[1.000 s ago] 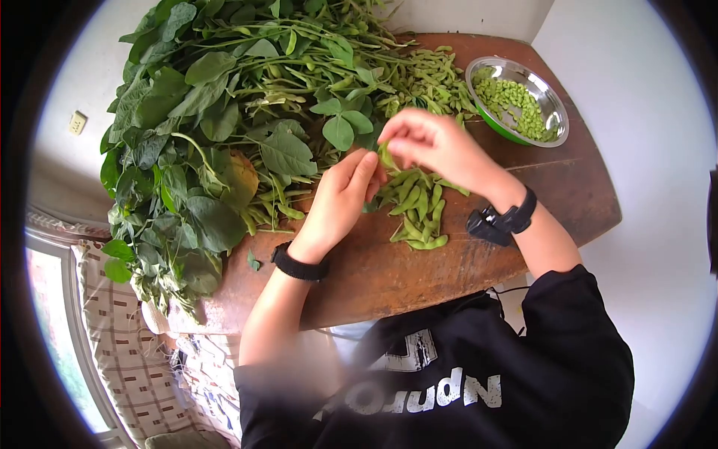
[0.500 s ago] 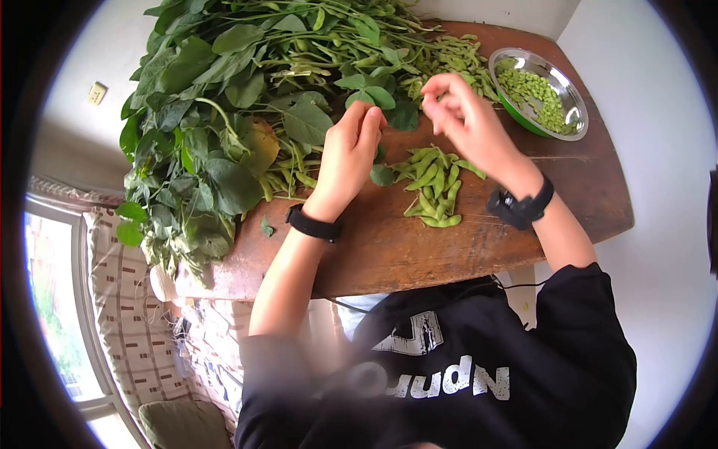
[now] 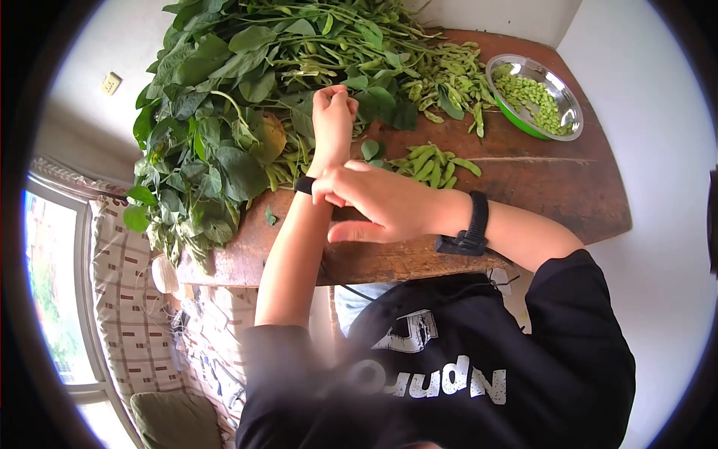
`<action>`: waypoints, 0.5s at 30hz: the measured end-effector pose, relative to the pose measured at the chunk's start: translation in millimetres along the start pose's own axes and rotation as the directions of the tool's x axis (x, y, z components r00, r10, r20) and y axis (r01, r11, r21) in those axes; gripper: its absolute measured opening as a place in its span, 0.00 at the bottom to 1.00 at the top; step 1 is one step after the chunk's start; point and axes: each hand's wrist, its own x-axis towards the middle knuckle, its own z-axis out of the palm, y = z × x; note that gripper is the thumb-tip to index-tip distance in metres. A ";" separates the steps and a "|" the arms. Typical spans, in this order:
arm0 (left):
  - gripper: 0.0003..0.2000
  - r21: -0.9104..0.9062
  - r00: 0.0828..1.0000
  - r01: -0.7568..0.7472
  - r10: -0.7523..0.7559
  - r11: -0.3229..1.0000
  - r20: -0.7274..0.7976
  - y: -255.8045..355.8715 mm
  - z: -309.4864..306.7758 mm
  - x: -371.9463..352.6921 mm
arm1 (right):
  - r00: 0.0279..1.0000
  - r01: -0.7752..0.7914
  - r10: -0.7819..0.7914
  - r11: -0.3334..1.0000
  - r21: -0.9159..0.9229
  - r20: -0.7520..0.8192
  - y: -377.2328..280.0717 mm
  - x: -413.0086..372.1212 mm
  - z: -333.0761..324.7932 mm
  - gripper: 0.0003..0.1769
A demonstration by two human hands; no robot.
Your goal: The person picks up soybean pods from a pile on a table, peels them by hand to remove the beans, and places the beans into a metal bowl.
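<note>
Big heap of leafy plants is covering the left and back of the wooden counter; small leaf scrap is lying just beside it, near the front edge. Left hand is hovering by the heap, fingers curled in; cannot tell if it is gripping anything. Right hand is crossing over the left wrist, fingers bending at the black wristband, thumb sticking out apart, no pod showing in it. Second black band is sitting on the right wrist. Small pile of green pods is lying on the counter behind the right hand, partly hidden. Larger pod pile is spreading farther back, between heap and bowl. Metal bowl, green outside, is standing at the right, holding shelled beans.
</note>
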 end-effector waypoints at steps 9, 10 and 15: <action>0.08 0.248 0.970 -0.224 0.241 0.942 -0.037 -3.0 6.6 10.1 | 0.982 -0.190 0.190 0.967 0.167 0.018 0.1 -5.3 2.0 0.29; 0.08 0.244 0.971 -0.226 0.239 0.943 -0.028 -1.0 9.4 7.2 | 0.986 -0.162 0.155 0.980 0.118 0.063 1.0 -6.0 2.1 0.31; 0.04 0.731 0.516 -0.666 0.615 -0.150 0.596 -1.7 11.3 0.9 | 0.959 -0.279 0.258 0.928 0.248 0.115 -7.9 -9.8 -16.8 0.30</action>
